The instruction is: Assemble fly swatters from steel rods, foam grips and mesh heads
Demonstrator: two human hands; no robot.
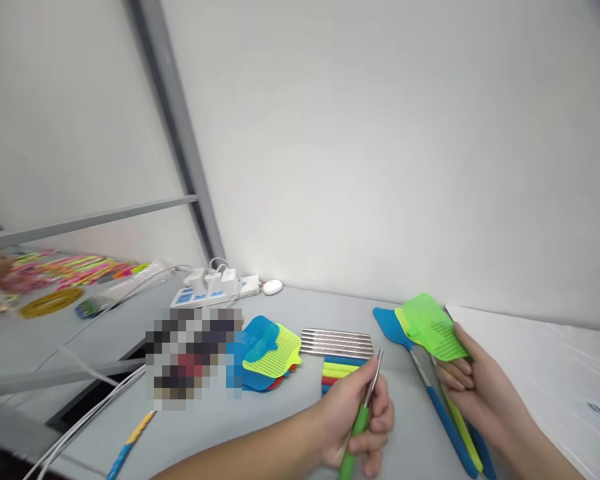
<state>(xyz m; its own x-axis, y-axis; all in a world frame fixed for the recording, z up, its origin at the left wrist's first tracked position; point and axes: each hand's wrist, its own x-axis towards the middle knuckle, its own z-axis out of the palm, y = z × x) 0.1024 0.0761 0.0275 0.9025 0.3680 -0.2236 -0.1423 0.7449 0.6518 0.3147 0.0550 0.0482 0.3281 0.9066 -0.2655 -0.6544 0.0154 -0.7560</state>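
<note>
My left hand (356, 421) is closed around a green handle (354, 437) with a thin metal rod (375, 377) sticking out of its upper end. In my right hand (473, 377), a bright green fly swatter head (433, 325) is gripped near its lower edge. Finished-looking fly swatters lie beside and under that hand, among them one with a blue head (391, 325) and blue grip. Close to my left hand are a row of bare metal rods (337, 342) and several coloured handles (341, 369). Loose mesh swatter heads (273, 350) in blue, yellow and red are piled left of the rods.
A power strip (215, 292) with plugged-in chargers and a white mouse-like object (273, 287) stand against the wall. White cables run down the left side. Beyond a grey metal frame (90, 219), another surface carries colourful strips and a yellow coil (51, 302). White sheeting (545, 360) covers the right.
</note>
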